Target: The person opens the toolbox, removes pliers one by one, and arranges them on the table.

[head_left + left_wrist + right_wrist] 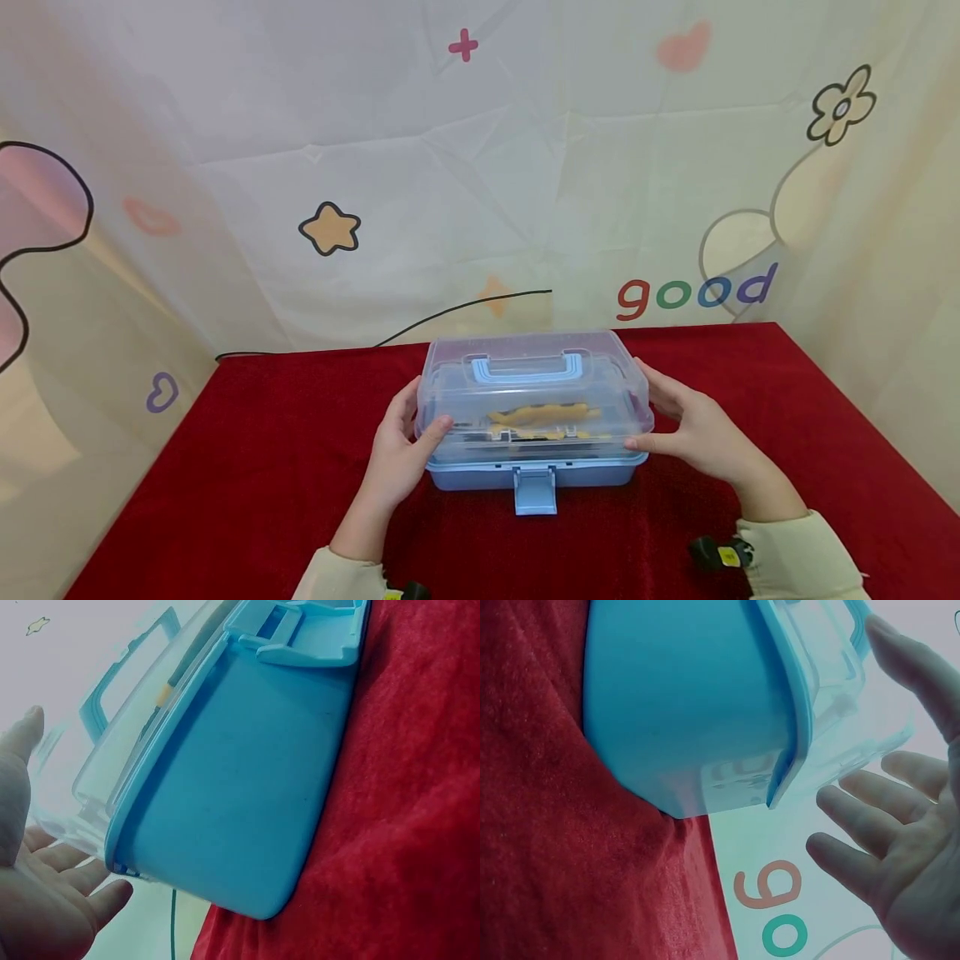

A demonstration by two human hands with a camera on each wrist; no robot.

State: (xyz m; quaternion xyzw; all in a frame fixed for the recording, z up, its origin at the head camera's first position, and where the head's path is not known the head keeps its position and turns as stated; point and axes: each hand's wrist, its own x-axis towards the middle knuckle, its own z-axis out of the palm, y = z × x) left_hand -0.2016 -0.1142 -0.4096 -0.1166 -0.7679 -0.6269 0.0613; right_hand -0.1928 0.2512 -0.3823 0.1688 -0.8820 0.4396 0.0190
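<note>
A storage box with a pale blue base (480, 477) and a see-through lid (450, 392) sits before me. Its front latch (535, 492) hangs down, unfastened, and a light blue handle (527, 371) lies on top of the lid. My left hand (397, 450) is at the lid's left side, thumb over the front, fingers reaching round the side. On the right, my right hand (701, 429) mirrors it, thumb at the lid's front corner. Both wrist views show fairly straight, spread fingers beside the lid. Yellow and dark items (543, 414) show blurred through the plastic.
A red velvety cloth (262, 483) covers the table under the box. Behind it hangs a pale printed curtain (420, 208) with a star, hearts and the word "good". Each wrist wears a dark strap, such as the right strap (708, 552).
</note>
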